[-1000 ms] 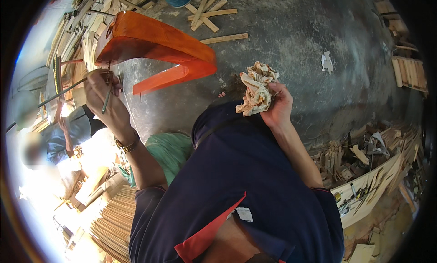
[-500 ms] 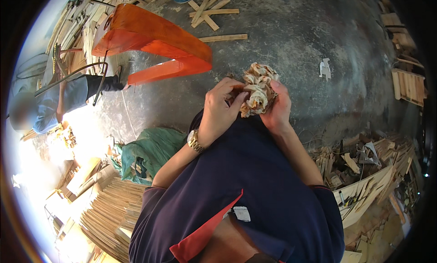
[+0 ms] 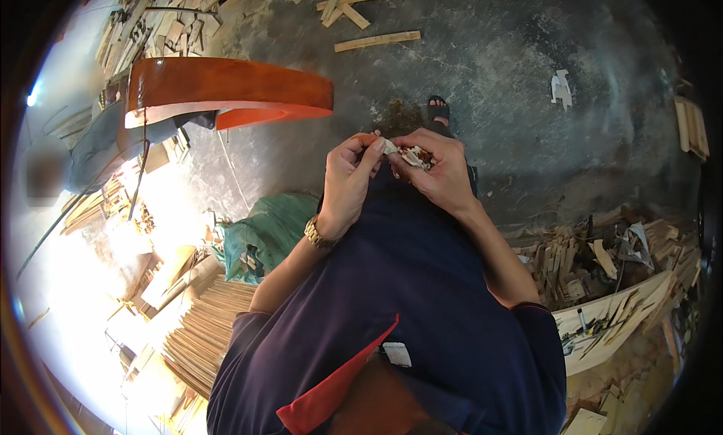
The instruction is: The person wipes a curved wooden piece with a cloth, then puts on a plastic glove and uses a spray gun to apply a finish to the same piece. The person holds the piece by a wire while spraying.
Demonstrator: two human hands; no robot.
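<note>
A crumpled rag (image 3: pixel 416 158), off-white with brown stains, is held in front of my body between both hands. My left hand (image 3: pixel 351 170) pinches one pale end of it between thumb and fingers. Around the rest of the bunch my right hand (image 3: pixel 440 170) is closed, hiding part of it. Beyond my left hand hangs a glossy orange-brown bent piece of wood (image 3: pixel 226 81), suspended at its left end; neither hand touches it.
Loose wooden strips (image 3: pixel 376 41) lie on the concrete floor ahead. To the left are a person (image 3: pixel 105 160), a green tarp (image 3: pixel 275 228) and stacked thin boards (image 3: pixel 207 326). Wood scraps fill a pale-sided bin (image 3: pixel 625 322) at right. My sandalled foot (image 3: pixel 439 112) shows beyond my hands.
The rag is now bunched smaller, and my right hand has closed over it from above. The hanging wood has turned and shifted left. A foot has come into view.
</note>
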